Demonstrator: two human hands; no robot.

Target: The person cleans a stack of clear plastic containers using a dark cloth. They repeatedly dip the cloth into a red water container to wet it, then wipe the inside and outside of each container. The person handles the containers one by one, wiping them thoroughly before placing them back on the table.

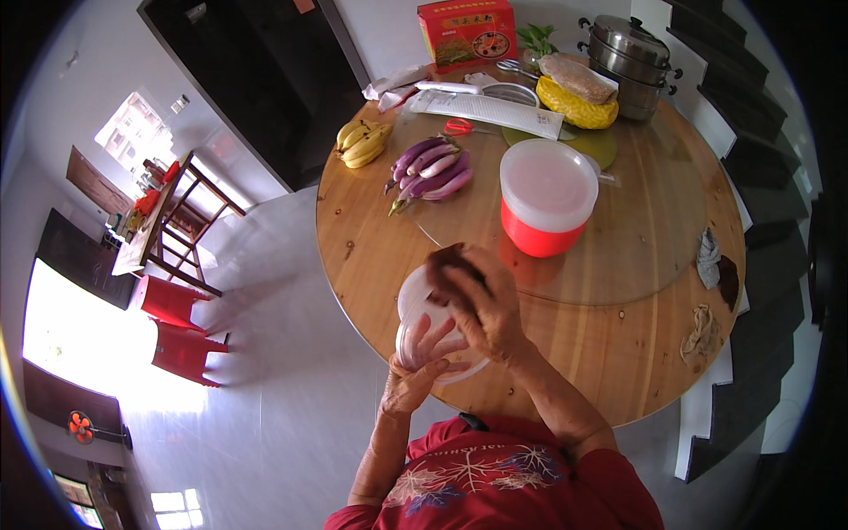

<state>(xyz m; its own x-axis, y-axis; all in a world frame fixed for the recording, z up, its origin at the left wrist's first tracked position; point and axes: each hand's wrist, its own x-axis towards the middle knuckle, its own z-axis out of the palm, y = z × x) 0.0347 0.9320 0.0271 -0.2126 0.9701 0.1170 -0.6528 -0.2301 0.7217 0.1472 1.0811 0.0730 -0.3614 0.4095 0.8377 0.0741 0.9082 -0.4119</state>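
Over the table's near edge, my left hand grips a clear round plastic container. Some of its fingers show through the see-through plastic. My right hand is closed around a dark brown cloth pressed against the container's upper side. Whether the container is a tub or a lid I cannot tell. Beyond my right hand stands a red tub with whitish translucent plastic containers or lids stacked on top.
The round wooden table has a glass turntable. Purple eggplants, bananas, red-handled scissors, a red box and a steamer pot stand or lie farther back. Rags lie at right, by dark stairs.
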